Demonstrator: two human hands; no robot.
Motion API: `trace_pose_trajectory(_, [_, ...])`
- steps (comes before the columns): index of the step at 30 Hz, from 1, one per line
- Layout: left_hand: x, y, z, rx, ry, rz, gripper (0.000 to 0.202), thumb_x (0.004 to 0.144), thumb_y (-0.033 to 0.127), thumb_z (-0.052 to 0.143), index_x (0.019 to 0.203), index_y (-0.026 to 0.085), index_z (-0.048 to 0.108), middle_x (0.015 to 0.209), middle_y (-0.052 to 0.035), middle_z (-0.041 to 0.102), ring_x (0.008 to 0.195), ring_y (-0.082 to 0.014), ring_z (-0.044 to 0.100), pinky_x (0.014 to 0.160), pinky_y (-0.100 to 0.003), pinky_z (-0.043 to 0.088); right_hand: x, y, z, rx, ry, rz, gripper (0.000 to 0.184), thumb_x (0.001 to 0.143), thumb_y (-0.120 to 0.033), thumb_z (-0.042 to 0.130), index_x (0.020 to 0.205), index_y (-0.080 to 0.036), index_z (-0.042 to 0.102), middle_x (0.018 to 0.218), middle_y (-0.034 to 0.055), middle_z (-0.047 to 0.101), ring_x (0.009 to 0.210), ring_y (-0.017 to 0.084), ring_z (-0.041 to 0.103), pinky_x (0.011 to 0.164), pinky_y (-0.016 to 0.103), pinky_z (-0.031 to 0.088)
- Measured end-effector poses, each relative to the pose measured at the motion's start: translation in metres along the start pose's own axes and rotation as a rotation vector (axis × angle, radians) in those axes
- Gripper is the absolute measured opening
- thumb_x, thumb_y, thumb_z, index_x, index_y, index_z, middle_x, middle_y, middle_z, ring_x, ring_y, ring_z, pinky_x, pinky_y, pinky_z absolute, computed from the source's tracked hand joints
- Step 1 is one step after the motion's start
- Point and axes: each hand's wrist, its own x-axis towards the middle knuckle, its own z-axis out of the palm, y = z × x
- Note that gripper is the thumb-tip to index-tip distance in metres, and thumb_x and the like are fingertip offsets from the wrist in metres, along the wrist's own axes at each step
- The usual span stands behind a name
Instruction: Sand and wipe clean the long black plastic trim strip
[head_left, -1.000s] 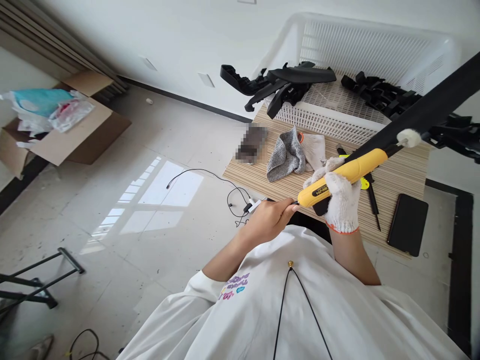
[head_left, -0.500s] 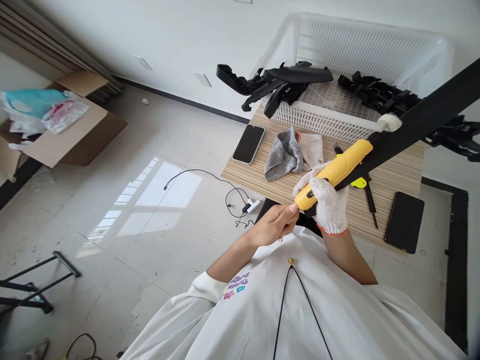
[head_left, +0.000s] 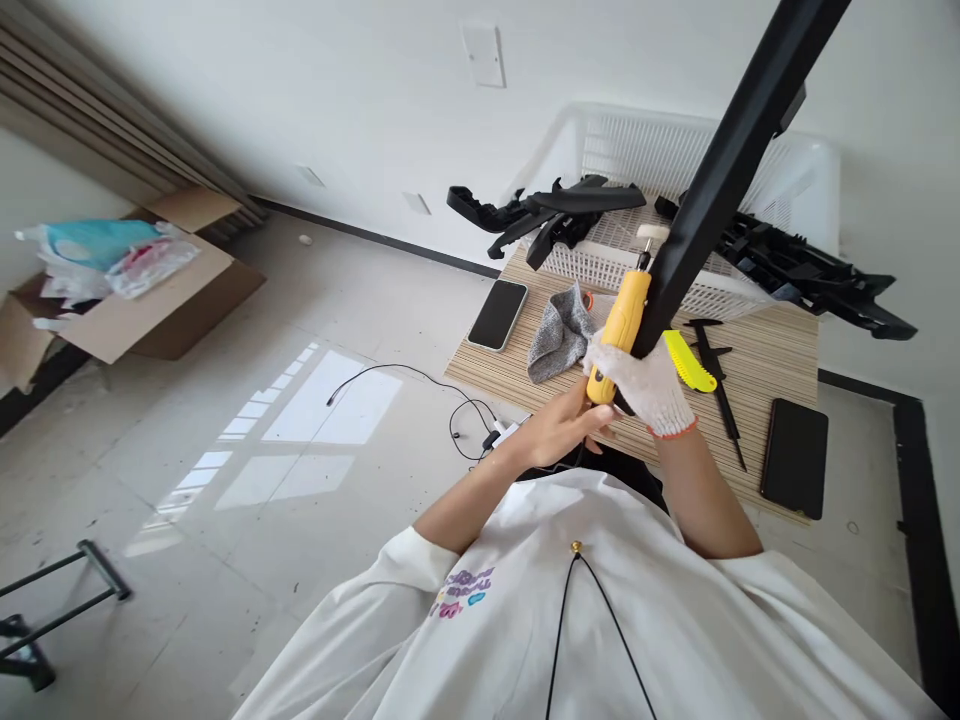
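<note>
A yellow rotary tool (head_left: pixel 624 315) with a white felt polishing wheel (head_left: pixel 652 232) at its tip points up and away from me. My right hand (head_left: pixel 651 385), in a white knit glove with an orange cuff, is closed round the tool's lower body. Also at this hand is the lower end of a long black plastic strip (head_left: pixel 724 170), which slants up to the right, close beside the tool. My bare left hand (head_left: pixel 564 428) is at the tool's bottom end, thumb against it and fingers partly hidden.
On the wood-grain table (head_left: pixel 750 350) lie a grey cloth (head_left: pixel 559 335), a phone (head_left: pixel 498 314), a black caliper (head_left: pixel 718 390), a bright yellow ridged piece (head_left: pixel 688 362) and a dark phone (head_left: pixel 795 458). A white basket (head_left: pixel 750 160) holds black plastic parts. A cable (head_left: pixel 390 367) trails on the floor.
The black strip and rotary tool have swung to a steeper, more upright angle and shifted left. My left hand's fingers have moved further under the tool's bottom end. The view has tilted slightly upward.
</note>
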Motion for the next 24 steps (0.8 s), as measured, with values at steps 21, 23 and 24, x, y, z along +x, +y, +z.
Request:
trace_pose_trajectory(21, [0.096, 0.055, -0.005, -0.365, -0.095, 0.093, 0.036, 0.081, 0.047, 0.069, 0.078, 0.016, 0.049, 0.073, 0.0062, 0.038, 0.039, 0.0026, 0.021, 0.033, -0.011, 0.012, 0.054, -0.051, -0.092, -0.137, 0.158, 0.140, 0.069, 0.083, -0.079, 0.045, 0.095, -0.018, 0.074, 0.062, 0.0109, 0.069, 0.048, 0.021, 0.062, 0.052, 0.039, 0.057])
trace_pose_trajectory(23, [0.097, 0.059, -0.003, -0.353, -0.101, 0.084, 0.032, 0.081, 0.041, 0.069, 0.077, 0.016, 0.049, 0.072, 0.0064, 0.037, 0.040, 0.0025, 0.021, 0.033, -0.010, 0.012, 0.051, -0.055, -0.093, -0.163, 0.171, 0.128, 0.067, 0.084, -0.077, 0.045, 0.094, -0.017, 0.074, 0.062, 0.0116, 0.069, 0.048, 0.022, 0.061, 0.055, 0.043, 0.058])
trace_pose_trajectory(24, [0.097, 0.061, -0.002, -0.349, -0.104, 0.080, 0.030, 0.081, 0.038, 0.069, 0.077, 0.016, 0.049, 0.072, 0.0064, 0.037, 0.040, 0.0026, 0.021, 0.033, -0.010, 0.012, 0.050, -0.057, -0.093, -0.175, 0.177, 0.127, 0.067, 0.085, -0.076, 0.044, 0.094, -0.017, 0.074, 0.063, 0.0123, 0.069, 0.048, 0.022, 0.061, 0.058, 0.045, 0.059])
